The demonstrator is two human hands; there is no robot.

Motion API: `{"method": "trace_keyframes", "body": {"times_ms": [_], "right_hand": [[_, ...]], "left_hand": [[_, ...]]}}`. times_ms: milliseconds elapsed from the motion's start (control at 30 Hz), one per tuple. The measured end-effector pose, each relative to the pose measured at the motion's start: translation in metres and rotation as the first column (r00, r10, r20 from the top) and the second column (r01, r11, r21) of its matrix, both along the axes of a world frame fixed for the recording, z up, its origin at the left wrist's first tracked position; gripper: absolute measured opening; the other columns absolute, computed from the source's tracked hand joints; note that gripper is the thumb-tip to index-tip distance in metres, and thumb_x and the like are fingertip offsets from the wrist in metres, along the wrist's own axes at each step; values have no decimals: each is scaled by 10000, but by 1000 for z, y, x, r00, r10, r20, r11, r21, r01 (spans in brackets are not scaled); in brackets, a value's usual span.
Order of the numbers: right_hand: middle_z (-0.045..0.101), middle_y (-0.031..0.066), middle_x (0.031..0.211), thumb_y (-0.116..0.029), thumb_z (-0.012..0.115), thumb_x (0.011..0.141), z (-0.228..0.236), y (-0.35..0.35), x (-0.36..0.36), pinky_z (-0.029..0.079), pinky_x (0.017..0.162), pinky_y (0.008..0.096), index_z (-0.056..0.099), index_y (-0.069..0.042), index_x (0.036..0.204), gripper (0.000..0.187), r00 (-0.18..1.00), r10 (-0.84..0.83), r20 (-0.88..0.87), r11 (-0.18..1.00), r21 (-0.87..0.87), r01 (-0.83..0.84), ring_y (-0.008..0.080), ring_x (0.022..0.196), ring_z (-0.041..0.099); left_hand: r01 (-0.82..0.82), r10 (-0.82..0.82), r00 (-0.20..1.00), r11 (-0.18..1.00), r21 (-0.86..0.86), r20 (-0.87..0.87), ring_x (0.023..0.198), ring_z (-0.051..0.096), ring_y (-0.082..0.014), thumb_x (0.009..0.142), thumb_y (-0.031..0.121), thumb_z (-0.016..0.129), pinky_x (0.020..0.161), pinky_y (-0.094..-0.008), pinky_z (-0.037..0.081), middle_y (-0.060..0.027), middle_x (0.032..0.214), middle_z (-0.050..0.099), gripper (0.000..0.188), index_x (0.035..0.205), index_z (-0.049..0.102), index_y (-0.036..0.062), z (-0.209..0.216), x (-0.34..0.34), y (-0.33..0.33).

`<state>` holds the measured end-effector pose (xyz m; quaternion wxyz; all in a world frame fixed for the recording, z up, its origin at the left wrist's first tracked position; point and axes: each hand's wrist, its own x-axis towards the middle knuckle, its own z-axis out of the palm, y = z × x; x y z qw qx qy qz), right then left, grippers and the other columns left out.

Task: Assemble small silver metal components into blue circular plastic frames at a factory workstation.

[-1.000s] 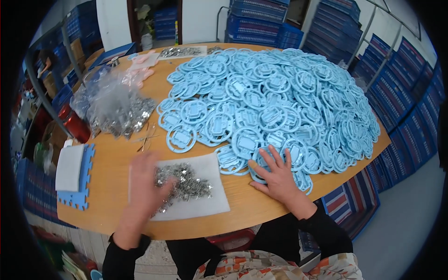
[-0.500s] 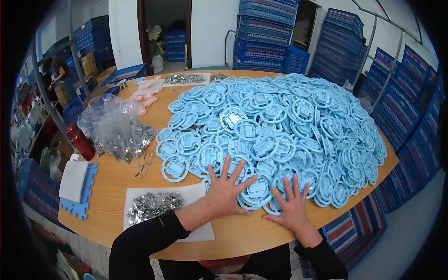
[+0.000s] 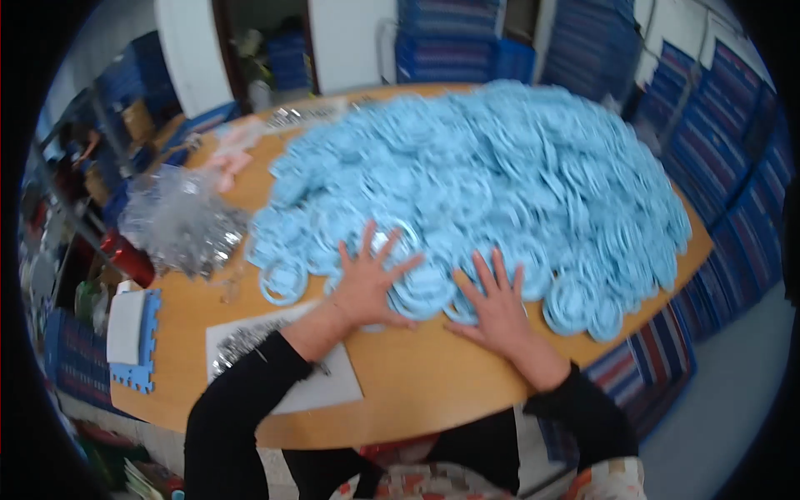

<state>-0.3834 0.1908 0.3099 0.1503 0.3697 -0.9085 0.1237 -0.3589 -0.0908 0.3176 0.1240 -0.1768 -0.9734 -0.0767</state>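
Note:
A large heap of light-blue round plastic parts (image 3: 467, 175) covers much of the wooden table (image 3: 400, 367). Against its near edge my left hand (image 3: 367, 287) lies with fingers spread, touching a few of the rings. My right hand (image 3: 498, 310), also spread, rests on parts just to the right of it. Neither hand grips anything. Close to my left forearm, small shiny metal pieces (image 3: 242, 346) are piled on a white foam sheet (image 3: 346, 387), partly hidden by my sleeve. The picture is blurred, so details of the single parts are hard to make out.
At the left are clear plastic bags of metal pieces (image 3: 187, 225), a red bottle (image 3: 129, 258) and a white block on a blue foam mat (image 3: 150, 333). Pink gloves (image 3: 229, 158) lie farther back. Stacked blue crates (image 3: 717, 150) stand beyond the table; a striped bag (image 3: 650, 358) sits at right.
My view has shifted, so the table and heap appear higher. Both spread hands remain at the heap's near edge, and the nearby rings have moved slightly.

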Motion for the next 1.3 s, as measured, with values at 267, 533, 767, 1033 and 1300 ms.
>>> {"method": "trace_keyframes", "body": {"times_ms": [267, 533, 767, 1033, 1300], "right_hand": [[169, 141, 1654, -578, 708, 821, 4, -1, -5, 70, 1124, 738, 348, -256, 1554, 878, 996, 4, 86, 999, 49, -8, 440, 1526, 44], [283, 145, 1619, -560, 682, 857, 7, 5, -1, 61, 1156, 695, 370, -246, 1542, 815, 988, 14, 151, 999, -44, -7, 379, 1529, 136], [473, 185, 1497, -486, 588, 973, 63, 12, 9, 227, 1172, 530, 443, -114, 1492, 654, 960, 71, 271, 825, -556, 96, 321, 1460, 356], [463, 158, 1499, -515, 285, 1065, 132, 10, 27, 229, 1195, 414, 376, -19, 1494, 662, 871, 428, 242, 325, -940, 102, 272, 1441, 373], [483, 208, 1444, -603, 344, 1022, 171, 3, 41, 334, 1152, 440, 460, -9, 1399, 713, 710, 703, 41, -166, -961, 220, 320, 1382, 420]], "left_hand": [[-57, 57, 998, 998, -36, 11, 1519, -20, -466, 476, 636, 890, 1034, -836, 146, -115, 1660, 158, 1153, 1498, 428, 368, 13, 7, 3], [-78, 84, 993, 994, -72, 88, 1523, -19, -446, 465, 649, 890, 1049, -828, 168, -106, 1661, 149, 1182, 1508, 408, 369, 20, 16, 11], [-84, 100, 983, 990, -109, 151, 1525, -21, -443, 489, 681, 870, 1062, -816, 156, -112, 1657, 151, 1179, 1517, 405, 338, 28, 18, 10], [-71, 70, 997, 989, -130, -16, 1534, 79, -394, 595, 532, 889, 1126, -733, 176, -144, 1626, 235, 1084, 1495, 432, 137, 53, 48, 32], [203, -334, 906, 881, 427, 259, 1162, 623, -351, 816, 282, 797, 986, -437, 497, -220, 1168, 663, 615, 1312, 560, 5, 83, 145, 112]]}}
